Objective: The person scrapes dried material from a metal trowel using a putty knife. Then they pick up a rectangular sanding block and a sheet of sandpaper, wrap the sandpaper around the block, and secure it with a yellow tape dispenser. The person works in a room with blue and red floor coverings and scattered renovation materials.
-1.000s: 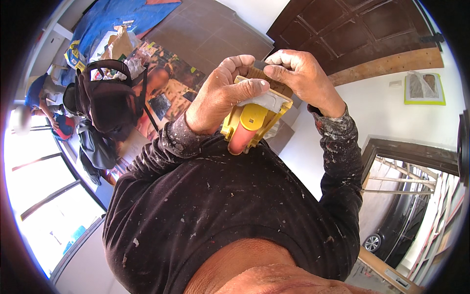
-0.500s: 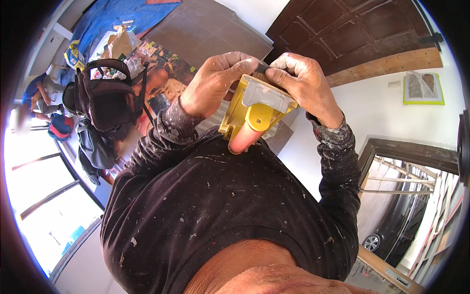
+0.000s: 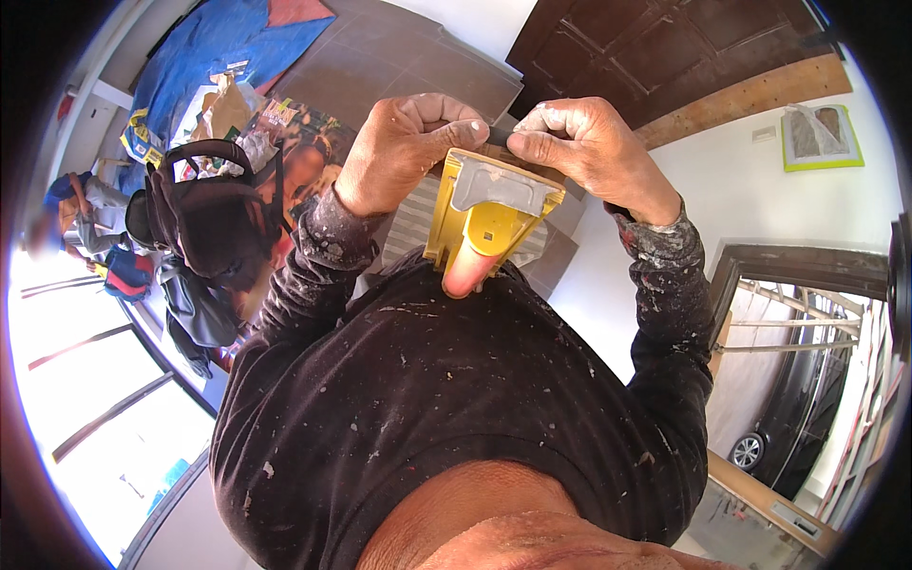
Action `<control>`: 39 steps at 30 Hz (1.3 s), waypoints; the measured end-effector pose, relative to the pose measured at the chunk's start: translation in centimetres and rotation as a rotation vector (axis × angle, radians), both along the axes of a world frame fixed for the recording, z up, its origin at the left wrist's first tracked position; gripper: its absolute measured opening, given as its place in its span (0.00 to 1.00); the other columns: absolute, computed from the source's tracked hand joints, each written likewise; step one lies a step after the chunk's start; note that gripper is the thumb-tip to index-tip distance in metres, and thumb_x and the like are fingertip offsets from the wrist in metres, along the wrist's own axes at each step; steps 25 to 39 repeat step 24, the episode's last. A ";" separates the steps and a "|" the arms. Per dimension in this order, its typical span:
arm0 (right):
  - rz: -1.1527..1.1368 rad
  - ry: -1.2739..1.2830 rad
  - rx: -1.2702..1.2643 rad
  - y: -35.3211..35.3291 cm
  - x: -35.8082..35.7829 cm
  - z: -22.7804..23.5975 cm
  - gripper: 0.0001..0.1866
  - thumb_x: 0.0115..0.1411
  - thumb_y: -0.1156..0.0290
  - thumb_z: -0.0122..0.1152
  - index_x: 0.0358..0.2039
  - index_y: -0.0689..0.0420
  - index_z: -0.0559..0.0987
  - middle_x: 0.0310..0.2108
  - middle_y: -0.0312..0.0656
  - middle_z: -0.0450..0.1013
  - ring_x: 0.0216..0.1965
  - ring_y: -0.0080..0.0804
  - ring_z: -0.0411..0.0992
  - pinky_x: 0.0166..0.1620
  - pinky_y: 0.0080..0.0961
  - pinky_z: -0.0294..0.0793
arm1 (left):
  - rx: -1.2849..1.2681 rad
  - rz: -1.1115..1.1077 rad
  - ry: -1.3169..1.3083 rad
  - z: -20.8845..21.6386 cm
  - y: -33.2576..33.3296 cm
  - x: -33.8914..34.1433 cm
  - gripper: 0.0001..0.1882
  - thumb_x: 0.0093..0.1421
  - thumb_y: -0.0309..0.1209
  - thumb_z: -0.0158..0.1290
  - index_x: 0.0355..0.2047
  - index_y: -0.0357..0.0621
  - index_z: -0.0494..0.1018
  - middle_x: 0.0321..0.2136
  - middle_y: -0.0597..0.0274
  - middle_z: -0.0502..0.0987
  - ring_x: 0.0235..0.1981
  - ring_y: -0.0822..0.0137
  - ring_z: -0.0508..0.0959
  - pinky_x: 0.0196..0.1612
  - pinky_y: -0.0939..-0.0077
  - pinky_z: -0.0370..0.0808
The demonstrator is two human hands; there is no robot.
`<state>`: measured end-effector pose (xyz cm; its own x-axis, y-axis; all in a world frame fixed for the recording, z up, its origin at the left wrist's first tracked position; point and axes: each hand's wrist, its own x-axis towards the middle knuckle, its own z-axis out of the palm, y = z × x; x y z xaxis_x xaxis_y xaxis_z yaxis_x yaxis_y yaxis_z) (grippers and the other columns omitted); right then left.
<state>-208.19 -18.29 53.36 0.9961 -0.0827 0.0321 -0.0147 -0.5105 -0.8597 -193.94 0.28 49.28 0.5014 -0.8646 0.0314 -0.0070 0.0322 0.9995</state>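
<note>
Both hands are raised in front of my chest, pinching a dark strip that looks like sandpaper [image 3: 499, 137]. My left hand [image 3: 407, 152] grips it between thumb and curled fingers on one side. On the other side, my right hand [image 3: 587, 152] does the same, thumb tip pressed to its fingers. Just below the strip is a yellow hand sander [image 3: 454, 214] with a grey metal clamp plate at its end and a reddish handle. The sander lies close against my black shirt; its far side is hidden, and what supports it is unclear.
At left, a black backpack [image 3: 214, 214] stands by paper bags [image 3: 226, 109] and a blue tarp [image 3: 209, 47]. Another person [image 3: 81, 204] is near the bright window. A brown panelled door [image 3: 665, 57] is ahead, and a framed opening [image 3: 798, 271] at right shows a dark car.
My hands have drawn slightly apart, with more of the dark strip showing between them. The sander has tilted a little more upright. The view has shifted slightly.
</note>
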 end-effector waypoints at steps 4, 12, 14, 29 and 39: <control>-0.039 -0.041 -0.049 0.1 -0.2 -0.3 0.14 0.64 0.64 0.63 0.31 0.64 0.82 0.23 0.41 0.76 0.24 0.21 0.69 0.31 0.23 0.71 | 0.058 0.031 0.020 0.6 0.0 -0.3 0.11 0.63 0.32 0.59 0.38 0.34 0.79 0.30 0.65 0.81 0.30 0.79 0.77 0.33 0.84 0.74; -0.032 -0.051 -0.059 0.0 -0.6 -0.6 0.14 0.64 0.64 0.62 0.32 0.65 0.81 0.23 0.44 0.76 0.25 0.24 0.71 0.32 0.26 0.72 | 0.030 -0.003 0.225 1.2 -0.6 -1.0 0.12 0.63 0.31 0.59 0.40 0.33 0.78 0.28 0.62 0.81 0.27 0.77 0.78 0.30 0.83 0.75; -0.034 -0.036 -0.090 -0.2 -0.6 -0.7 0.15 0.64 0.63 0.62 0.35 0.65 0.82 0.24 0.44 0.78 0.25 0.24 0.72 0.33 0.25 0.73 | 0.044 -0.060 0.144 0.5 -0.9 -0.4 0.12 0.63 0.31 0.58 0.40 0.32 0.79 0.28 0.61 0.81 0.26 0.77 0.78 0.30 0.83 0.75; -0.120 0.045 0.248 -2.3 -3.3 -1.1 0.18 0.65 0.56 0.62 0.44 0.59 0.83 0.37 0.39 0.81 0.37 0.23 0.77 0.38 0.21 0.78 | 0.054 -0.017 0.131 0.2 -1.0 -0.5 0.16 0.62 0.35 0.61 0.39 0.31 0.81 0.29 0.62 0.81 0.30 0.75 0.78 0.36 0.80 0.75; -0.120 0.045 0.248 -2.3 -3.3 -1.1 0.18 0.65 0.56 0.62 0.44 0.59 0.83 0.37 0.39 0.81 0.37 0.23 0.77 0.38 0.21 0.78 | 0.054 -0.017 0.131 0.2 -1.0 -0.5 0.16 0.62 0.35 0.61 0.39 0.31 0.81 0.29 0.62 0.81 0.30 0.75 0.78 0.36 0.80 0.75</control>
